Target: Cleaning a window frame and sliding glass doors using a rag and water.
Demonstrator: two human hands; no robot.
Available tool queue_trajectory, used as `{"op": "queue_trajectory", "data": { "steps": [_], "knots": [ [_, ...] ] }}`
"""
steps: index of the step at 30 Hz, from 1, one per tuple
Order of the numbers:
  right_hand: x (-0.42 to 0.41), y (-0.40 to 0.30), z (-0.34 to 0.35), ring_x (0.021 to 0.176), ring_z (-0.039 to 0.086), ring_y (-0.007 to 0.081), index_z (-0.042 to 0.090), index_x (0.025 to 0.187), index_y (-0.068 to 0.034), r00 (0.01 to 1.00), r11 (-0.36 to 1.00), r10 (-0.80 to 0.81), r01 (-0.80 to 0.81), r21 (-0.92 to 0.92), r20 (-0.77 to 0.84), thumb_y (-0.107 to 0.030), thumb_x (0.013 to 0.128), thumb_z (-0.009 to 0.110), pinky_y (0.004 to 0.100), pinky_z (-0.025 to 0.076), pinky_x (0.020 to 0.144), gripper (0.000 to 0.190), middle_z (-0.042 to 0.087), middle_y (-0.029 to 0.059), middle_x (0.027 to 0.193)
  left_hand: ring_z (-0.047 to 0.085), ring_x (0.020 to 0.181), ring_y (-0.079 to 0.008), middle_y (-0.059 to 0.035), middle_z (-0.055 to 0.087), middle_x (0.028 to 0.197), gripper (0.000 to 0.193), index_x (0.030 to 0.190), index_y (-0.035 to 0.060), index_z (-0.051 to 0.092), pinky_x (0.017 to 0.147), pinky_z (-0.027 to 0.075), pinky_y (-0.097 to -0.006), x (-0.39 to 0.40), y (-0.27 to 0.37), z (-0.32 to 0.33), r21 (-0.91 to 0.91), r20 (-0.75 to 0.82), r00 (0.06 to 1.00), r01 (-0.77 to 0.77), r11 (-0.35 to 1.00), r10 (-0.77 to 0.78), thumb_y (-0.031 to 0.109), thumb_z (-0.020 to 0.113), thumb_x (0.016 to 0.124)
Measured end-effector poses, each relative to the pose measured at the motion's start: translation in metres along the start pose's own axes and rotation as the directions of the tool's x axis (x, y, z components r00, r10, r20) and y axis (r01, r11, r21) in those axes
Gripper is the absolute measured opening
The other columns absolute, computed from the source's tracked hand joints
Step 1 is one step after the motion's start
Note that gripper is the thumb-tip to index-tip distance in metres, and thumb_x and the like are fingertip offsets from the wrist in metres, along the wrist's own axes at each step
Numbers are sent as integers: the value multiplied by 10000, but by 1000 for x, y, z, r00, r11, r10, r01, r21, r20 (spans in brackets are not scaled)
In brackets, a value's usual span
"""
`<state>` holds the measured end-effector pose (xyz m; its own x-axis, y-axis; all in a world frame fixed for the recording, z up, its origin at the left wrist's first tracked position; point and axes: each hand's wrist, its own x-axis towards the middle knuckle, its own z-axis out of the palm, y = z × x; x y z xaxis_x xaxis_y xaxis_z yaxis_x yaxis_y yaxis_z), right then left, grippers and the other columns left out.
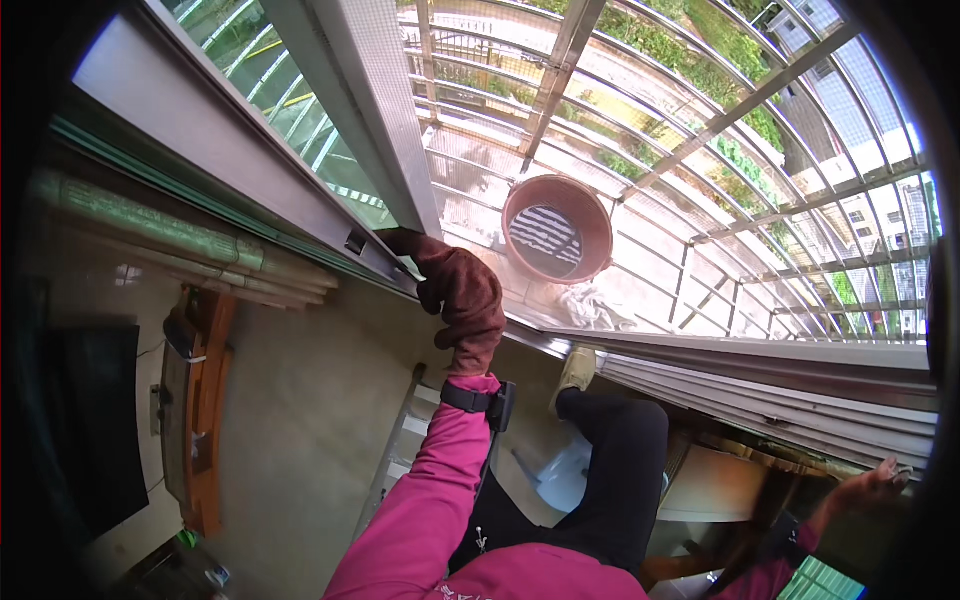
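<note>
A brown cloth covering (465,296) wraps my left hand (469,289), so its fingers do not show. That hand bends around the end of a sliding window sash (352,232), at the opening, and its far part passes behind the sash. A black band with a box-shaped device (499,407) is strapped over the pink sleeve at the wrist. Far to the right, my right hand (870,486) is bare, up against the white window frame (780,409); its fingers are small and blurred there. A reddish-brown plastic tub (525,259) stands outside on the barred ledge.
Metal security bars (682,251) enclose the ledge, where a white rag (592,307) lies. A shoe (576,371) is planted by the sill. Below are a stepladder (401,442) and a light-blue plastic object (566,476). A wooden TV cabinet (206,420) is at left.
</note>
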<state>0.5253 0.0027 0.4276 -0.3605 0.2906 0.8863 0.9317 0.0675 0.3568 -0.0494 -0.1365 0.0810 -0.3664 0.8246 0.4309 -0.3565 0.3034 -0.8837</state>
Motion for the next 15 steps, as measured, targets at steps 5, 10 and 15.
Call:
{"op": "queue_trajectory", "data": {
  "steps": [5, 10, 15],
  "knots": [
    [7, 1, -7, 1153, 486, 322, 599, 1151, 49, 999, 995, -43, 41, -95, -17, -253, 993, 319, 392, 338, 1037, 441, 552, 230, 1208, 576, 711, -108, -6, 609, 682, 147, 740, 122, 660, 685, 490, -327, -6, 40, 11, -765, -179, 868, -419, 490, 463, 218, 586, 823],
    [7, -58, -37, 1129, 530, 293, 471, 1276, 57, 893, 962, 272, -249, -111, 359, -352, 965, 425, 356, 371, 1005, 516, 579, 206, 1180, 508, 627, -264, -81, 554, 602, 163, 553, 128, 605, 690, 421, -370, -46, 107, 32, -952, -282, 924, -303, 45, 256, 164, 599, 712],
    [-40, -115, -63, 899, 613, 216, 527, 1200, 52, 849, 835, 294, -451, 315, 438, -264, 945, 490, 315, 479, 820, 408, 646, 146, 1028, 540, 743, -265, -109, 590, 663, 164, 555, 95, 594, 766, 419, -374, -27, 41, 17, -647, -245, 937, -349, 678, 250, 132, 582, 715]
  ]
}}
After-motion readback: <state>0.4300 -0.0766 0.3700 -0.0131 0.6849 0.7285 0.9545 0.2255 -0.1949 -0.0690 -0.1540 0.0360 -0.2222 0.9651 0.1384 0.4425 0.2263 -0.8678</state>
